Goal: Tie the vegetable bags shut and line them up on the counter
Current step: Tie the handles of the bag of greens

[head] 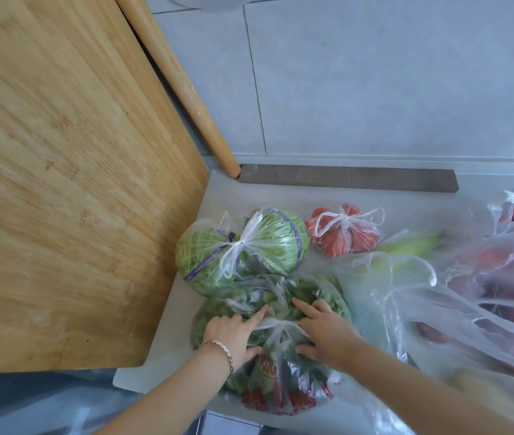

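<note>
Counter (281,196) bears greens bag (284,353) beneath left hand (233,335) and right hand (328,334).

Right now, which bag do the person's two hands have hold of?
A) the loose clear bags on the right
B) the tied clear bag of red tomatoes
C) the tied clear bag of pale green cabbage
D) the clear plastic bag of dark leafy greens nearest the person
D: the left hand and the right hand both hold the clear plastic bag of dark leafy greens, with a twisted strip of its plastic stretched between them.
</note>
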`<act>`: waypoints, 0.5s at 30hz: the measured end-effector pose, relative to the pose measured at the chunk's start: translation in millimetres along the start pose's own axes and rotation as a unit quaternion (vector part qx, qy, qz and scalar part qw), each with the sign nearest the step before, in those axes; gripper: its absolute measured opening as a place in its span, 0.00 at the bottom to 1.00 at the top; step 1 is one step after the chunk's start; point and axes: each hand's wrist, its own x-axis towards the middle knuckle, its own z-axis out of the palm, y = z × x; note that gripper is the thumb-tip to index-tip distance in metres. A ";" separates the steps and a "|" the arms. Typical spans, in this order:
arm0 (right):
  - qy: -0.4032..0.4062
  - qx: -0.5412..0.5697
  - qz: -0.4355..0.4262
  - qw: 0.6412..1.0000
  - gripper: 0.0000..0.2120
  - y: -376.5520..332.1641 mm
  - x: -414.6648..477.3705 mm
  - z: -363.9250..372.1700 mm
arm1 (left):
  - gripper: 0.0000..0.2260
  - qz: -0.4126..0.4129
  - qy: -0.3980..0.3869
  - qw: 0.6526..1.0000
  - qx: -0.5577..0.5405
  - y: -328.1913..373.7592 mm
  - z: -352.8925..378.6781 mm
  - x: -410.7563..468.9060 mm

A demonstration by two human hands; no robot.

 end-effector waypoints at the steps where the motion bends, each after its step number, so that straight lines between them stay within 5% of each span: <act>1: 0.000 0.004 0.006 1.000 0.20 0.1 0.6 0.2 | 0.32 0.001 -0.011 1.000 0.003 0.7 -1.1 2.0; 4: 0.001 0.055 0.009 0.998 0.09 1.6 3.4 -3.5 | 0.31 0.000 -0.049 0.999 -0.018 3.4 -12.1 2.3; 7: 0.044 0.215 0.052 0.974 0.11 7.4 2.3 -17.4 | 0.24 -0.035 -0.050 0.981 -0.183 -4.1 -37.8 -4.3; 9: 0.077 0.349 0.114 0.927 0.13 15.7 -5.5 -36.5 | 0.08 -0.044 0.000 0.954 -0.297 -19.6 -58.9 -10.9; 11: 0.065 0.504 0.125 0.852 0.13 21.8 -17.4 -58.0 | 0.20 -0.055 0.014 0.911 -0.409 -31.0 -80.7 -20.4; 12: 0.059 0.582 0.103 0.805 0.13 21.8 -25.0 -68.3 | 0.21 -0.056 -0.002 0.849 -0.525 -34.0 -91.2 -23.6; 13: 0.055 0.655 0.073 0.750 0.13 19.4 -32.3 -77.1 | 0.19 -0.062 -0.022 0.742 -0.668 -35.0 -100.9 -26.1; 15: 0.048 0.766 0.011 0.641 0.10 9.5 -44.9 -89.9 | 0.11 -0.036 -0.073 0.478 -0.875 -30.6 -118.5 -34.9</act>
